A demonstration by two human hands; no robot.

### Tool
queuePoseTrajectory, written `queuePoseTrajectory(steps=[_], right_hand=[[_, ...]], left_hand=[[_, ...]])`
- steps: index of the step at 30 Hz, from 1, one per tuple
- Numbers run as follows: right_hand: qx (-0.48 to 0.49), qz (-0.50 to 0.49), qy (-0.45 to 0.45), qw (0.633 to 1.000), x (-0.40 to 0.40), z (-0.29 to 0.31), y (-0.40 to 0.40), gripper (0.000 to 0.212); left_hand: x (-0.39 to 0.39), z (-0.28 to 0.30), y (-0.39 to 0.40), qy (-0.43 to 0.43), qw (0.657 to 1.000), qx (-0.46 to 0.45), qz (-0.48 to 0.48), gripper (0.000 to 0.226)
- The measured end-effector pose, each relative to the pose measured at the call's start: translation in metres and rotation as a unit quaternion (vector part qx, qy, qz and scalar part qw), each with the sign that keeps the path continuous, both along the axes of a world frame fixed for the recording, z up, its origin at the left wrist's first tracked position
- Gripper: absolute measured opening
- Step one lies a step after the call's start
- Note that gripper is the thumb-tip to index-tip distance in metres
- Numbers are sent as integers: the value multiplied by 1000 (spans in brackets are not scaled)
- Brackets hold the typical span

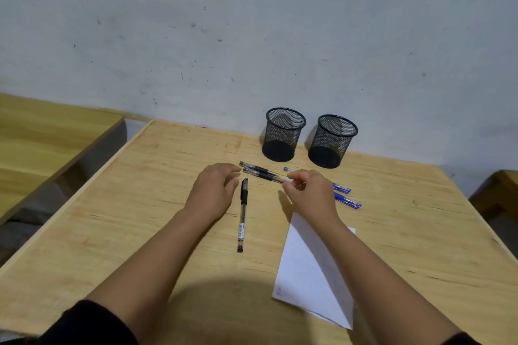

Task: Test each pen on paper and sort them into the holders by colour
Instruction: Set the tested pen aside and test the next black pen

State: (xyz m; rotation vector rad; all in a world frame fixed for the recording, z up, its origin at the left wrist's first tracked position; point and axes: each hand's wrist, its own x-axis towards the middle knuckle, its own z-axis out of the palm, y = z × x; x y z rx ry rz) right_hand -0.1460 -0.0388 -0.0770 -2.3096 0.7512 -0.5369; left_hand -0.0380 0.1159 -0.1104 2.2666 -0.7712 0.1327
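On the wooden table (140,218) three black pens lie: one black pen (242,214) points toward the person, and two black pens (259,171) lie side by side between the hands. The left hand (214,190) hovers open, fingers loosely curled, gripping nothing. The right hand (311,190) pinches the end of the nearer of the two pens. Two blue pens (346,196) are partly hidden behind this hand. A sheet of paper (305,274) lies under the right forearm. Both mesh holders (284,134) (333,141) by the wall (252,22) stand empty.
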Motion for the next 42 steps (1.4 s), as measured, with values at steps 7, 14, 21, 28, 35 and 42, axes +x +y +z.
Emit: queuePoseTrajectory(steps=[7,14,21,28,35,42], right_hand=[[-91,22,63,994,11,-16,-23,18],[-102,64,64,991,13,-19,-25,13],[283,58,-151,946,-11,20,-25,7],[461,111,-232,849,-38,28,3,7],[385,116,-253,880,-72,25,13,13],[309,74,-305,898,-97,24,9,9]], left_hand=[[27,-4,-24,-21,998,36,-49,26],[31,-2,-26,-17,998,26,-54,12],[-3,32,-17,49,992,-115,-28,13],[-65,54,-22,61,972,-204,-95,16],[-85,61,-21,106,970,-197,-90,19],[-101,68,-43,106,970,-191,-110,15]])
